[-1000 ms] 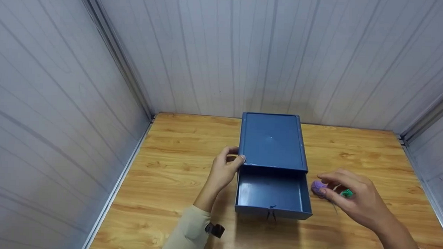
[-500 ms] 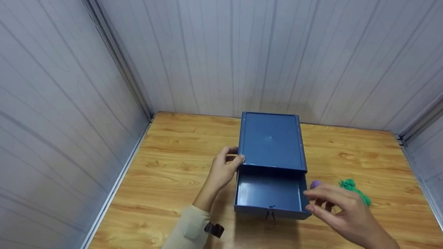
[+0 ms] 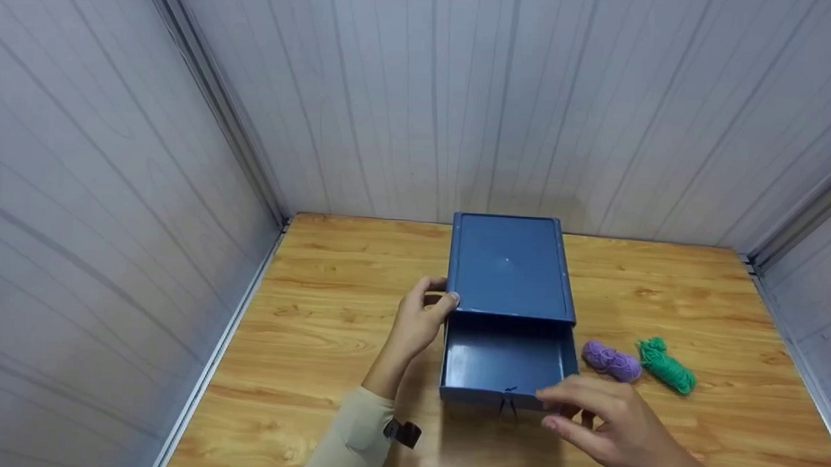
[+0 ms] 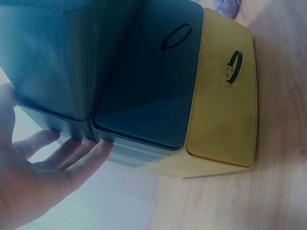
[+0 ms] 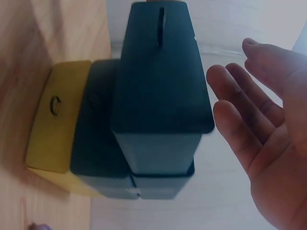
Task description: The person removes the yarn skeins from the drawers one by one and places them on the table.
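Note:
A blue drawer cabinet [image 3: 508, 264] stands with its top drawer [image 3: 472, 394] pulled out; nothing shows inside the visible part. Lower down, a shut blue drawer [image 4: 148, 76] and a yellow drawer [image 4: 223, 96] have dark loop pulls. My left hand [image 3: 418, 320] holds the cabinet's front left corner, thumb over the top edge, fingertips against the side. Just off the front right corner of the pulled-out drawer is my right hand [image 3: 609, 427], fingers loosely bent and holding nothing. In the right wrist view this right hand [image 5: 268, 120] shows a gap to the drawer.
Right of the cabinet, a purple yarn skein [image 3: 611, 361] and a green yarn skein [image 3: 666, 367] lie side by side on the wooden table [image 3: 330, 313]. Pale panel walls [image 3: 406, 102] enclose the back and both sides.
My right hand has moved left and toward me, from over the yarn to the drawer's front right corner, uncovering both skeins. The left hand and the drawer stay put.

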{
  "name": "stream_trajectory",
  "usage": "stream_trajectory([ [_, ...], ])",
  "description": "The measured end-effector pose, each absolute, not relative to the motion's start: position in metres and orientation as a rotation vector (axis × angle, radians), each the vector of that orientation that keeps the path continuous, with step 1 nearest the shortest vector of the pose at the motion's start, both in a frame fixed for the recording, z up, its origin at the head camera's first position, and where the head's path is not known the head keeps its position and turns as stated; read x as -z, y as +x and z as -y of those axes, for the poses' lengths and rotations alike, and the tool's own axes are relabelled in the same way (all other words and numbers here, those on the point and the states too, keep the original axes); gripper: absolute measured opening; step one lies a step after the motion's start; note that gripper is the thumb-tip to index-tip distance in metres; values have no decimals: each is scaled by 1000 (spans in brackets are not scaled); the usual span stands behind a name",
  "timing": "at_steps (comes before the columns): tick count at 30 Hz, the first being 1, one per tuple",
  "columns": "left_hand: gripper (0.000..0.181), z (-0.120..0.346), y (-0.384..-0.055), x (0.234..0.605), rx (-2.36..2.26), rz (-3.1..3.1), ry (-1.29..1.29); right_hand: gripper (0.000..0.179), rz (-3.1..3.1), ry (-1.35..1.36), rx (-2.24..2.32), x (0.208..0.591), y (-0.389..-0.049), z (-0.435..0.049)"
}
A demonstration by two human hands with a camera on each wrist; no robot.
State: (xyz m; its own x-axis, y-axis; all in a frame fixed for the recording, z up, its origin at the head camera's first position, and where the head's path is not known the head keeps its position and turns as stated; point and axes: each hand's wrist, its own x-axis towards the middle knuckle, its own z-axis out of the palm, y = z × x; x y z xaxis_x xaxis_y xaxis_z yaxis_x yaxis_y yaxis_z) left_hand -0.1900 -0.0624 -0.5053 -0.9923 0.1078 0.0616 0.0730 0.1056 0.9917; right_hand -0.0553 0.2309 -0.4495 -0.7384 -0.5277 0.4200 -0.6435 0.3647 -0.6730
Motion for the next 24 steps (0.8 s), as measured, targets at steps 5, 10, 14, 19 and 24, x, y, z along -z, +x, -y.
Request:
stream_trajectory([
  [5,44,62,-191,505,-2075,-2318,180,35,2470,1142,-1330,455,-53,-224],
  [10,45,62,-191,505,-2073,-2325,178,36,2481,1168,-1361,464,-50,-219],
  [14,44,63,-192,505,-2070,-2328,179,37,2448,1241,-1353,473,-49,-214],
  [19,44,63,-192,507,-2076,-2323,189,32,2557,1251,-1376,479,-49,-211],
  [24,46,62,-191,508,-2070,-2332,181,32,2532,1278,-1312,487,-50,-207],
])
